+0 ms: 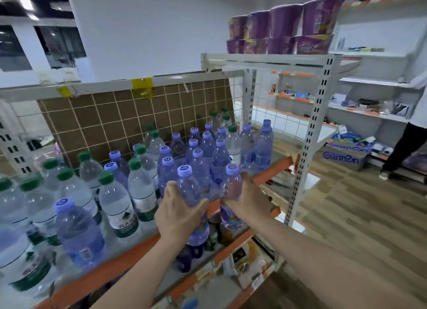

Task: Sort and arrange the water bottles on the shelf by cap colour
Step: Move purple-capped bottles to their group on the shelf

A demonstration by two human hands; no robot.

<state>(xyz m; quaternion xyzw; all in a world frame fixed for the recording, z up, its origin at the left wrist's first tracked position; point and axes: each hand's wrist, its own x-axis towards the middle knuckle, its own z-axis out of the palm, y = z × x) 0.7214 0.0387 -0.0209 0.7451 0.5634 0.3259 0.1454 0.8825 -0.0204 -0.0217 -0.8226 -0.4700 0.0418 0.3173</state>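
Observation:
Many water bottles stand on a shelf with an orange front edge [120, 266]. Green-capped bottles [115, 200] crowd the left and middle, purple-capped ones [198, 156] the right and back. One purple-capped bottle [76, 230] stands alone at the front left among the green caps. My left hand [178, 214] grips a purple-capped bottle [188, 188] in front of the shelf edge. My right hand [247, 200] grips a second purple-capped bottle [231, 186] beside it. Both bottles are upright and held off the shelf.
A brown gridded board [129, 116] backs the shelf. Lower shelves [233, 262] hold dark bottles and packets. A white upright post [309, 142] stands right, with purple packs [284, 29] on top. A person [406, 142] stands at the far right by a cardboard box [344, 156].

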